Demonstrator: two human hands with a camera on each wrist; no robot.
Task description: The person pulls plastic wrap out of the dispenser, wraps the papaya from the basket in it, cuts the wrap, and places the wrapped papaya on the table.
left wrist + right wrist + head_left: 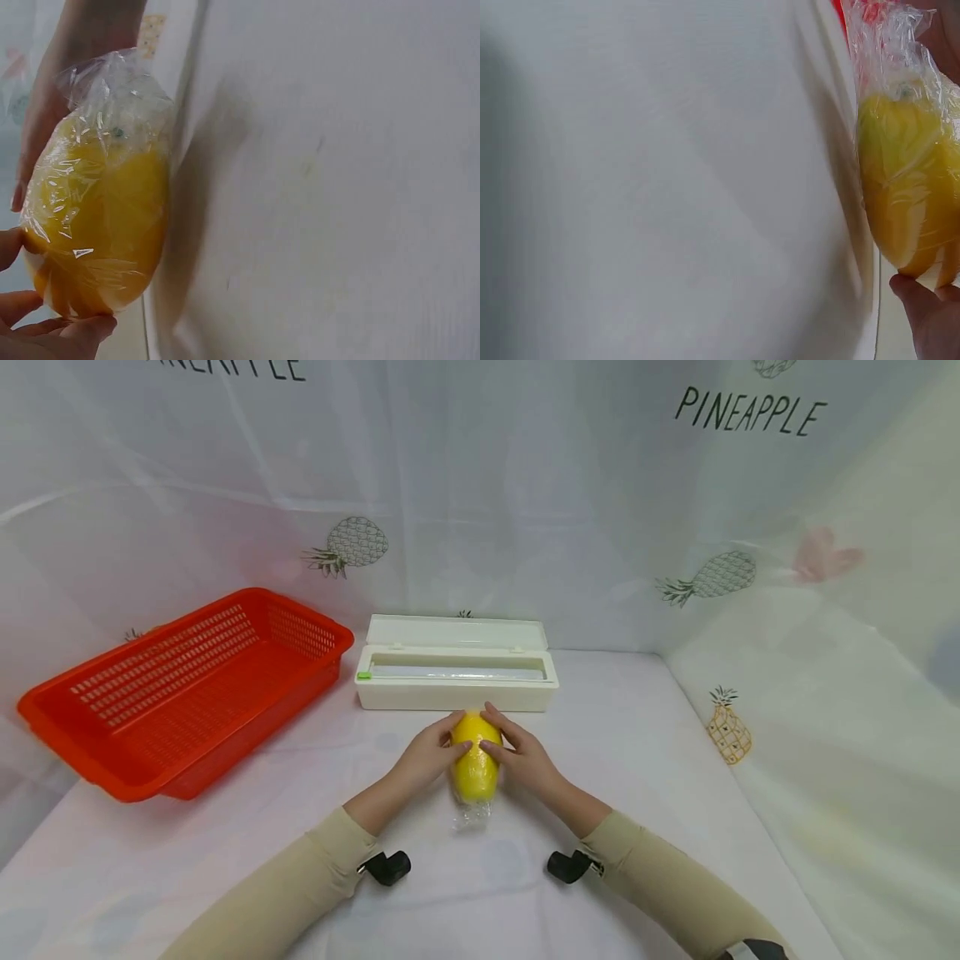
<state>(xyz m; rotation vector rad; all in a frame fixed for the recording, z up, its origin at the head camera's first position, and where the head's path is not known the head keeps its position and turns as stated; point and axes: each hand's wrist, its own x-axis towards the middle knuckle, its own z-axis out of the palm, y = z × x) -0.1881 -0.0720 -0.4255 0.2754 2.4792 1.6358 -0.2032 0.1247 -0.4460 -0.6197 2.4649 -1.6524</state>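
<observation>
A yellow oval fruit [476, 768] wrapped in clear cling film is held between both hands, close over the white table. Fingers and thumb of the left hand [429, 752] grip its left side. From the other side, the right hand [523, 758] grips it the same way. Loose film [472, 815] bunches past the end nearest the person. In the left wrist view, wrinkled film lies over the wrapped fruit [105, 217], and fingertips press at its lower end. Film also gathers around the stem end of the fruit [907, 172] in the right wrist view.
Just behind the hands stands a white cling film dispenser [457, 696], its lid [457, 632] raised. A red plastic basket [225, 727] sits at the left. Pineapple-printed cloth [525, 527] hangs at the back and right.
</observation>
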